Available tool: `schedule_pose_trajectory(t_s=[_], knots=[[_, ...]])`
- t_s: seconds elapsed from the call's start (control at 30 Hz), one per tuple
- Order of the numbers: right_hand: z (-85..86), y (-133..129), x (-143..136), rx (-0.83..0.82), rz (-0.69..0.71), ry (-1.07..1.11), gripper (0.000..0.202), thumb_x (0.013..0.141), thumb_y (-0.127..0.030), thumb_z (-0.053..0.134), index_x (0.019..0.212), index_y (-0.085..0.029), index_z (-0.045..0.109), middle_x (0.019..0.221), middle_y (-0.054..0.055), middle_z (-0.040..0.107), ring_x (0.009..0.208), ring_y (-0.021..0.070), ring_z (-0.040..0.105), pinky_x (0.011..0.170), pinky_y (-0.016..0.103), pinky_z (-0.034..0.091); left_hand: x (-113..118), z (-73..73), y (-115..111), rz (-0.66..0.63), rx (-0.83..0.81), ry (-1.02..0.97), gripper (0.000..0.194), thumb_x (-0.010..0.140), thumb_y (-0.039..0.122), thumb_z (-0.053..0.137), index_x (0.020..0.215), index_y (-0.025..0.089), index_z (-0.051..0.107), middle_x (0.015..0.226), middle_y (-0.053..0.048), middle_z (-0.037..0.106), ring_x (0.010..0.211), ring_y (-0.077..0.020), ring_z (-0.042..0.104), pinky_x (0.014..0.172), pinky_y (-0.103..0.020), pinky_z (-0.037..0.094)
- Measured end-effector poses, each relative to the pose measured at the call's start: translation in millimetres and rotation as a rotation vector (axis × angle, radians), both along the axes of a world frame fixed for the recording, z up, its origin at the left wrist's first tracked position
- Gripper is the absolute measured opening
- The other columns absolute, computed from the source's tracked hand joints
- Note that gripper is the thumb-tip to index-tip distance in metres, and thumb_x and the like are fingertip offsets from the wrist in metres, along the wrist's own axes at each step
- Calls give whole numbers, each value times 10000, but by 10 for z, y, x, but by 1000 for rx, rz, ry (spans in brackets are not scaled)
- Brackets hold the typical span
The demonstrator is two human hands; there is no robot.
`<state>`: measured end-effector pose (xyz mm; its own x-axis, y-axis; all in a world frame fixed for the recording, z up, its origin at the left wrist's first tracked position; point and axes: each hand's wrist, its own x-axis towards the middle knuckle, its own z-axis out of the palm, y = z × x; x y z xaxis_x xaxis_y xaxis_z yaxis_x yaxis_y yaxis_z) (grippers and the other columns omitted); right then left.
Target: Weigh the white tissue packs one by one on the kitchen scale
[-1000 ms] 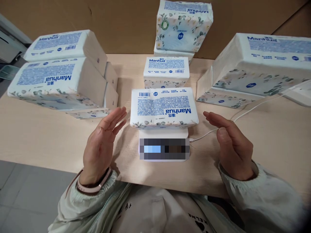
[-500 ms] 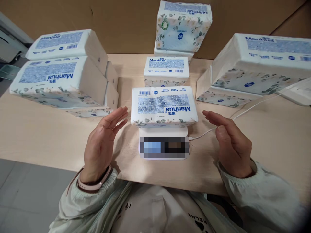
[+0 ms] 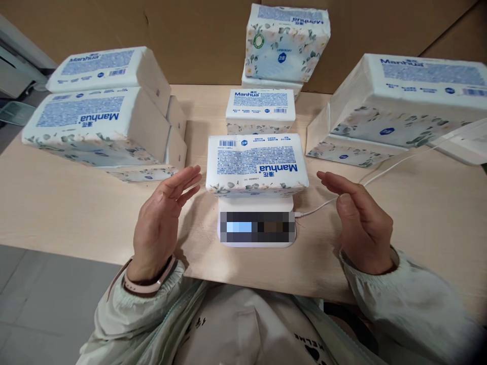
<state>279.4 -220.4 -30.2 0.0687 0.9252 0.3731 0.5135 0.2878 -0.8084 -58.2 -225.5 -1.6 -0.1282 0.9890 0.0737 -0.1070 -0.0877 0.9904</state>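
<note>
A white tissue pack (image 3: pixel 257 165) with blue print lies flat on a small white scale (image 3: pixel 256 225) near the table's front edge. My left hand (image 3: pixel 162 223) hovers open just left of the pack, fingers straight, not touching it. My right hand (image 3: pixel 359 220) hovers open just right of the pack, also apart from it. Both hands hold nothing. A pink band sits on my left wrist.
Stacked tissue packs (image 3: pixel 102 114) stand at the left, more packs (image 3: pixel 395 109) at the right. One pack (image 3: pixel 261 109) lies behind the scale, with another (image 3: pixel 286 43) upright at the back. A white cable (image 3: pixel 384 172) runs right from the scale across the wooden table (image 3: pixel 57 203).
Both hands stay beside the pack almost unmoved. The view has shifted slightly.
</note>
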Motion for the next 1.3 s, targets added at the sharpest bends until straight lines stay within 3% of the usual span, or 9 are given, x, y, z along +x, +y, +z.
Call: schedule_pose_trajectory(t_s=[0.27,0.53,0.73,0.87,0.97,1.03,1.1,1.2,1.3], knots=[[-16,22,3,37,10,9,377,1119,-376,579,1454,-420,746,1402,58,809,1286,296,753,1102,595,576,-4,9,8,0,24,-10,423,1102,539,556,1333,317,833,1468,-14,766,1429,-249,683,1201,-384,577],[7,17,-7,88,56,9,386,1111,-333,597,1457,-416,745,1380,36,818,1256,280,763,1070,526,578,13,-9,-25,-43,43,2,415,1109,537,564,1353,334,832,1514,17,738,1548,-271,599,1331,-447,481],[76,-12,-53,73,165,8,428,1119,-310,571,1510,-435,693,1444,19,789,1303,279,734,1135,535,554,-31,-47,-38,-81,54,26,415,1138,487,533,1426,336,789,1565,12,701,1582,-276,562,1355,-475,449],[17,9,-100,106,234,-33,514,1119,-319,558,1620,-432,581,1557,20,721,1413,289,670,1196,554,535,-26,-87,-19,-90,67,43,403,1145,450,536,1459,344,766,1602,20,672,1613,-279,524,1406,-500,373],[-36,35,-164,68,378,-104,676,1129,-380,530,1765,-440,308,1792,11,478,1639,328,468,1339,610,423,42,-87,6,-189,61,90,431,1135,460,573,1524,342,717,1671,18,605,1677,-298,428,1451,-525,274],[-16,70,-217,31,485,-137,784,1136,-432,505,1798,-458,85,1879,-17,302,1722,333,338,1391,622,359,101,-36,39,-267,57,116,463,1128,465,599,1565,334,681,1693,-3,582,1691,-315,400,1443,-536,290],[62,157,-274,23,529,-134,823,1144,-471,473,1789,-478,-37,1909,-52,190,1757,318,260,1424,611,310,156,79,113,-312,100,133,462,1125,453,616,1568,332,677,1697,-17,579,1686,-326,408,1431,-540,316],[214,460,-369,102,489,-81,789,1144,-546,425,1790,-483,-23,1916,-83,136,1777,302,192,1456,604,225,233,342,355,-342,227,154,426,1122,431,624,1537,361,693,1697,20,575,1675,-315,428,1432,-537,322],[246,973,-481,183,411,-7,786,1119,-667,370,1789,-482,4,1911,-99,140,1783,293,162,1460,600,197,313,543,774,-333,375,167,392,1101,439,642,1483,383,711,1676,51,590,1660,-305,446,1420,-525,343]])
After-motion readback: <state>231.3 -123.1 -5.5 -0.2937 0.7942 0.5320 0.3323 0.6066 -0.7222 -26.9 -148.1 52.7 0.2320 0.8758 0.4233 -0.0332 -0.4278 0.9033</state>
